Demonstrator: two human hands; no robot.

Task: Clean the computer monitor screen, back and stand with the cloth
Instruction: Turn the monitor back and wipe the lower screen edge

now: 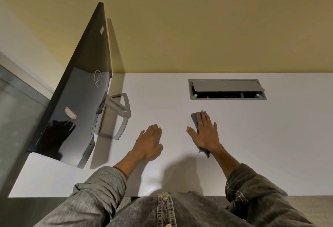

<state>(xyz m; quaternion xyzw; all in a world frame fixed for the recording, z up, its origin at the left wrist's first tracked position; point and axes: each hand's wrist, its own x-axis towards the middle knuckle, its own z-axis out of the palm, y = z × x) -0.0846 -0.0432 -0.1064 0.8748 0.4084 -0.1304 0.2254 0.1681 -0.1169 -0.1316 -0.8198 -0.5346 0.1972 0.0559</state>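
The right hand lies flat with straight, slightly spread fingers on a dark grey cloth, pressing it against the white tabletop. The cloth shows past the fingertips and again beneath the wrist. The left hand is also flat and open, fingers together, resting on the bare tabletop and holding nothing.

Broad open surface lies to the right of the right hand and between the two hands. Beyond the right hand, a cable hatch with its flap raised is sunk into the tabletop near the back wall edge.

The monitor stands at the left end of the tabletop, turned so its glossy black back with a round logo faces the person. Its long axis runs from the near left corner of the tabletop toward the wall. The silver stand sits just beside the left hand, apart from it.
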